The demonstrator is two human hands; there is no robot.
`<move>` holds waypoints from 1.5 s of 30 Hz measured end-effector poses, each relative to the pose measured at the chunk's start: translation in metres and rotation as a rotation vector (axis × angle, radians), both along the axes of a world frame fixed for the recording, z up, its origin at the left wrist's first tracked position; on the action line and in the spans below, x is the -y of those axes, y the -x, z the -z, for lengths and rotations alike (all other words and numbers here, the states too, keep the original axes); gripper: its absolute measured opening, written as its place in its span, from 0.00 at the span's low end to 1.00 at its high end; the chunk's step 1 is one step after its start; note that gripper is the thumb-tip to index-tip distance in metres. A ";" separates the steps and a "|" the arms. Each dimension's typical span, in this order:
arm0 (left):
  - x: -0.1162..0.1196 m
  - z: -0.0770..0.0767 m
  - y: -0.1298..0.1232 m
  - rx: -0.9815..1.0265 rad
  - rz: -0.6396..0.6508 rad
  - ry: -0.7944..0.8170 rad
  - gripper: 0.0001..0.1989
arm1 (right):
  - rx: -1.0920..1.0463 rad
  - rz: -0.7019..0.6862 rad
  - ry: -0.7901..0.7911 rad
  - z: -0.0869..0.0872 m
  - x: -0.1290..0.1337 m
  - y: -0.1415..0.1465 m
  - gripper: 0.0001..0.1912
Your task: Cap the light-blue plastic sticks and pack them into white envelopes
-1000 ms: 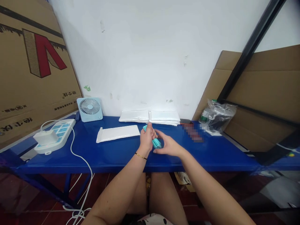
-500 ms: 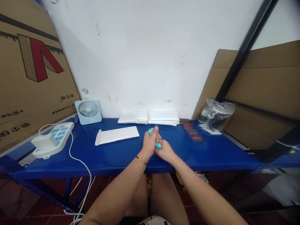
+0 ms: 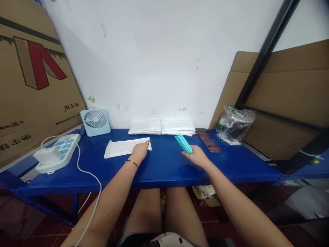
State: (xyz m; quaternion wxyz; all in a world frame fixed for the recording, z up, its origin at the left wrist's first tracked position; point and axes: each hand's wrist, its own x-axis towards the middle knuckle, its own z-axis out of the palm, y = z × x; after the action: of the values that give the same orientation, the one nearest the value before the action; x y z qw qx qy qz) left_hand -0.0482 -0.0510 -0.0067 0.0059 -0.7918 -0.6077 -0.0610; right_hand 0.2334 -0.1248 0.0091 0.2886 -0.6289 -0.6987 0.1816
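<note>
My right hand (image 3: 197, 156) holds a turquoise bundle of long, thin flat strips (image 3: 183, 143) by its near end, just above the table. The bundle's free end points away and to the left. My left hand (image 3: 140, 152) is at the right end of a flat white padded envelope (image 3: 120, 148) that lies on the blue table (image 3: 159, 168). Its thumb lies along the top of that end, and its fingers are closed and partly hidden. Behind my hands, two low stacks of similar white envelopes, a left one (image 3: 144, 127) and a right one (image 3: 178, 128), sit by the wall.
A small blue fan (image 3: 95, 120) and a white power strip (image 3: 63, 151) with a trailing cable (image 3: 88, 175) occupy the left side. On the right are a dark phone (image 3: 209, 142), a bottle (image 3: 221, 124) and a clear plastic bag (image 3: 239, 125). Cardboard (image 3: 290, 92) stands beyond.
My hands were together around the turquoise bundle and have come apart. The right hand has moved right with the bundle, now more exposed; the left has moved left onto the white envelope.
</note>
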 end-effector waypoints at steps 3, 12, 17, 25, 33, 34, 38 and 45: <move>0.020 -0.005 0.006 0.052 0.059 -0.044 0.27 | 0.083 0.019 -0.014 -0.002 0.001 -0.007 0.12; 0.095 -0.011 0.030 0.418 0.764 0.389 0.17 | 0.404 0.003 -0.068 -0.009 0.001 -0.034 0.11; 0.073 -0.014 0.013 0.467 0.320 0.153 0.14 | 0.680 0.062 -0.033 -0.011 -0.003 -0.038 0.10; 0.073 -0.004 -0.082 0.155 0.079 0.138 0.58 | 0.903 0.023 -0.044 -0.021 -0.031 -0.022 0.12; 0.048 -0.017 -0.037 0.147 0.408 0.260 0.54 | 1.059 -0.128 -0.036 0.000 -0.029 -0.045 0.09; 0.047 -0.017 -0.034 0.178 0.426 0.256 0.53 | 1.069 -0.140 -0.044 0.003 -0.027 -0.047 0.09; 0.046 -0.011 -0.031 0.324 0.422 0.264 0.48 | 1.085 -0.146 -0.062 0.006 -0.021 -0.051 0.10; 0.048 -0.006 -0.034 0.436 0.439 0.199 0.44 | 1.098 -0.128 -0.120 -0.008 -0.016 -0.038 0.09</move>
State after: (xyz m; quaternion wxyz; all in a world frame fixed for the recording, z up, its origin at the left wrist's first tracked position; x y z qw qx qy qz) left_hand -0.0141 -0.0994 -0.0003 -0.2155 -0.8688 -0.4124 -0.1693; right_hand 0.2712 -0.1092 0.0170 -0.0941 -0.5701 -0.7923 -0.1959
